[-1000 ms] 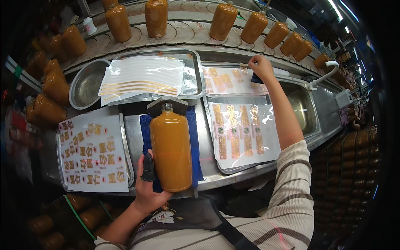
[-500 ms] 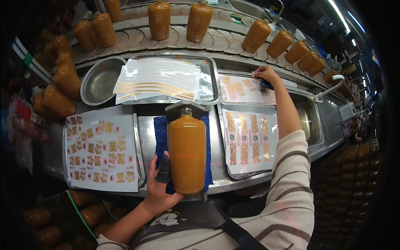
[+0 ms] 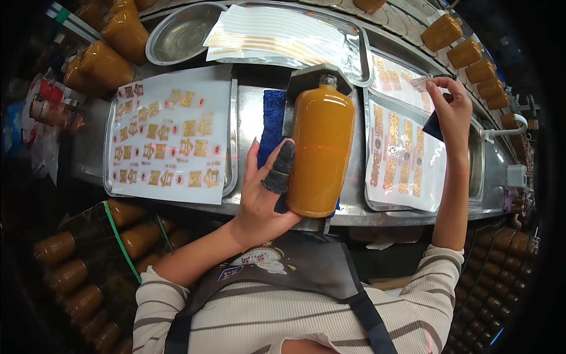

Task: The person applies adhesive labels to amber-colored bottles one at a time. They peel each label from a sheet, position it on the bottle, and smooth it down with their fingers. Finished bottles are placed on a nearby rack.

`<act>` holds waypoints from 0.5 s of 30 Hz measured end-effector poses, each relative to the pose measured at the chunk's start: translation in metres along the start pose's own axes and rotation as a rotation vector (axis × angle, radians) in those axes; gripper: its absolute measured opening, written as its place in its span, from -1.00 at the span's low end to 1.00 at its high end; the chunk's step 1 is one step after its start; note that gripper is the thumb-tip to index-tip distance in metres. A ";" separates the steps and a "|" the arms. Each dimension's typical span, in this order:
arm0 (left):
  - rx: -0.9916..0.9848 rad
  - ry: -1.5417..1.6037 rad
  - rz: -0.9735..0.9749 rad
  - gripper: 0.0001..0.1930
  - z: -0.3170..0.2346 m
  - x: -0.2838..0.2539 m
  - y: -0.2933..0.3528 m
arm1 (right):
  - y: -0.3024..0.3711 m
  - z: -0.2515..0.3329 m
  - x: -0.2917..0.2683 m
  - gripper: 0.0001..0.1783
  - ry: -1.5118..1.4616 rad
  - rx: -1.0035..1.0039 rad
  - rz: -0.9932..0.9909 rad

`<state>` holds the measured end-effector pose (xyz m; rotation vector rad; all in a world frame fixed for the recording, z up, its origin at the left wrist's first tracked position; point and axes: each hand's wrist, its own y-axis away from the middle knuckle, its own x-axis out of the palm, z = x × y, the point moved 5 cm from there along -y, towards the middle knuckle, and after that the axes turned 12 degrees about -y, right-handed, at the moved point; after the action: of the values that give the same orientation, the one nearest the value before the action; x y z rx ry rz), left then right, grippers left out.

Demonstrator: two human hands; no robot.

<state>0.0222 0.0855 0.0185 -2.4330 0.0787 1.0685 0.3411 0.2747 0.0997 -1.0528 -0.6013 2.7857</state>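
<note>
An amber-brown glazed bottle (image 3: 323, 150) with a clear neck leans back against a metal rest (image 3: 298, 79). My left hand (image 3: 259, 200) holds it low on the left side, with the palm by its base and black covers on a finger or thumb. Over the right-hand sheets, my right hand (image 3: 453, 109) pinches a small clear decal (image 3: 420, 84) between thumb and fingertips. A dark blue flat piece (image 3: 433, 126) juts from the same palm; its kind is unclear. Beneath lie a far decal sheet (image 3: 407, 88) and a nearer sheet of gold strip decals (image 3: 383, 159).
At left, a tray (image 3: 232, 127) carries a sheet of gold character decals (image 3: 168, 174). Behind are a round steel bowl (image 3: 183, 35) and a sheet of gold stripes (image 3: 277, 35). A blue cloth (image 3: 271, 118) lies by the bottle. Similar bottles (image 3: 442, 32) line the conveyor; a faucet (image 3: 513, 124) stands right.
My right hand has come up off the far decal sheet with a small decal in its fingers. The whole view has shifted, and my left hand remains on the bottle.
</note>
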 end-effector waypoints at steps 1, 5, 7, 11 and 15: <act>-0.006 0.006 0.019 0.08 -0.002 0.000 0.000 | 0.016 0.017 0.000 -0.80 -0.013 0.014 0.015; -0.027 0.012 -0.025 0.12 0.000 0.002 0.005 | 0.067 0.076 0.007 -0.91 -0.247 0.073 0.084; -0.108 0.030 0.067 0.12 0.001 0.005 0.005 | 0.082 0.096 0.010 -0.93 -0.381 0.125 0.101; -0.130 0.108 0.121 0.13 0.006 0.010 0.005 | 0.093 0.139 0.017 -0.92 -0.390 0.129 0.317; -0.072 0.144 0.168 0.13 0.005 -0.001 0.003 | 0.092 0.157 0.043 -0.86 -0.420 0.102 0.484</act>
<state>0.0172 0.0845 0.0150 -2.6044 0.3019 0.9790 0.2098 0.1485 0.1440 -0.6596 -0.2505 3.4566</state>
